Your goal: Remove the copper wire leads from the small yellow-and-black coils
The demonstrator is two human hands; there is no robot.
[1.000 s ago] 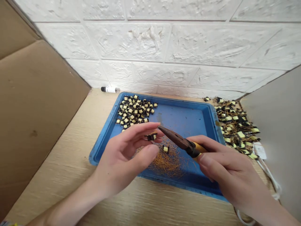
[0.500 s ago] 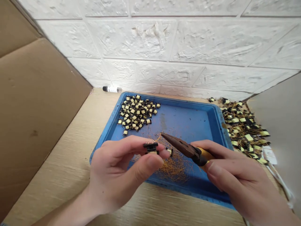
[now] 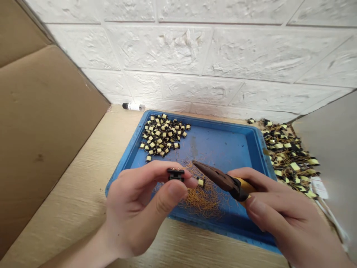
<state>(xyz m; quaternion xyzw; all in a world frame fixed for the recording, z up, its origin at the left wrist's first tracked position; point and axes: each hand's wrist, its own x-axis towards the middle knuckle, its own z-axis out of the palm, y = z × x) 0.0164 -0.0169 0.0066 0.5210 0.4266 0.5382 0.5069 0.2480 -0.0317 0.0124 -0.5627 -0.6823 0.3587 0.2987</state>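
Between thumb and fingers, my left hand (image 3: 145,204) pinches a small black component (image 3: 176,174) with short pins along its top. My right hand (image 3: 273,208) is wrapped round the yellow handles of the pliers (image 3: 220,178). Their dark, rusty jaws point left, a little to the right of the component and apart from it; the jaws look closed. Below both hands lies a blue tray (image 3: 253,149) with a heap of orange wire clippings (image 3: 205,201). One yellow-and-black component (image 3: 200,182) shows just beyond my left fingertips.
A pile of yellow-taped components (image 3: 161,134) fills the tray's back left corner. More components with long wires (image 3: 290,156) lie right of the tray, near a white cable (image 3: 331,216). A black-capped bottle (image 3: 134,107) lies by the white wall. Cardboard (image 3: 50,123) stands at left.
The component in my left hand has tilted and moved slightly left and down. The wire that ran from it to the pliers' tip no longer shows there.
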